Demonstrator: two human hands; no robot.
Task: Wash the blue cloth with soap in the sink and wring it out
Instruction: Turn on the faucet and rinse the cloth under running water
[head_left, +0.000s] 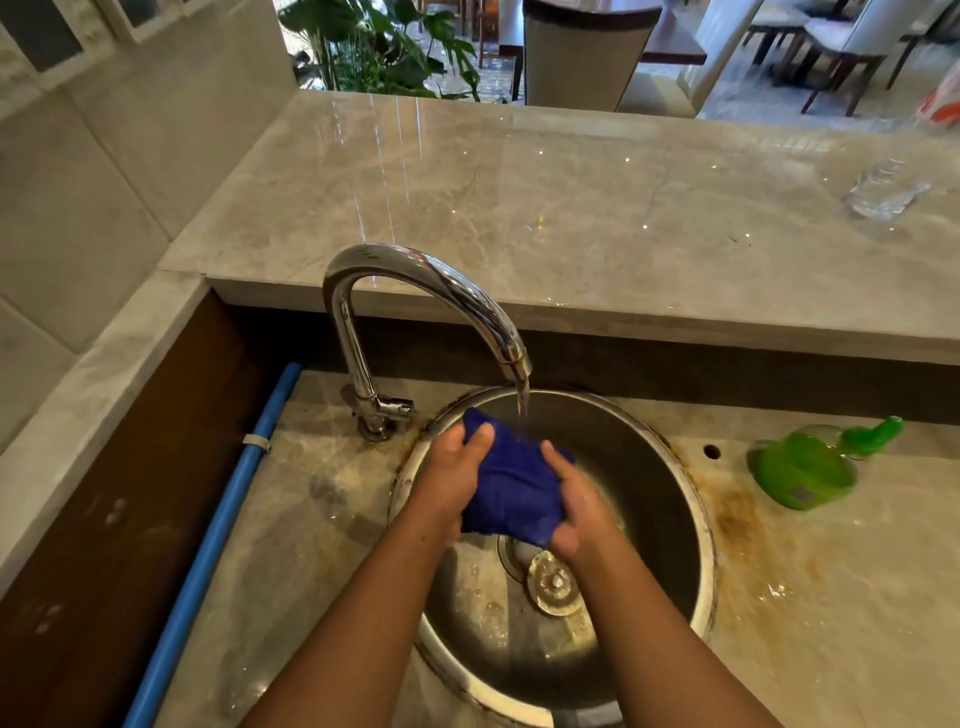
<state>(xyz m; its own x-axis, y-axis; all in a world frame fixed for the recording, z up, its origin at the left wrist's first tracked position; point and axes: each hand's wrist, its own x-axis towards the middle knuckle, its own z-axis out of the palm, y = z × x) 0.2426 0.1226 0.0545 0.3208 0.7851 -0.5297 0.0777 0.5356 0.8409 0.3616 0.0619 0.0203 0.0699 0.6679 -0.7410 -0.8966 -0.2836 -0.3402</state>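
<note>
cloth (511, 488) held between both hands over the sink (649, 467), under the tap (415, 291); bottle (810, 465) lies right of the sink.

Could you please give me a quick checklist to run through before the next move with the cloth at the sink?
1. Blue cloth held by both hands, left hand and right hand: ok.
2. Water running from the tap onto the cloth: ok.
3. Cloth held over the round sink, so drips fall inside: ok.
4. Green soap bottle within sight, lying on the counter to the right: ok.
5. Soap already on the cloth: cannot tell, no suds visible.
6. Drain free to empty: cannot tell.
</note>
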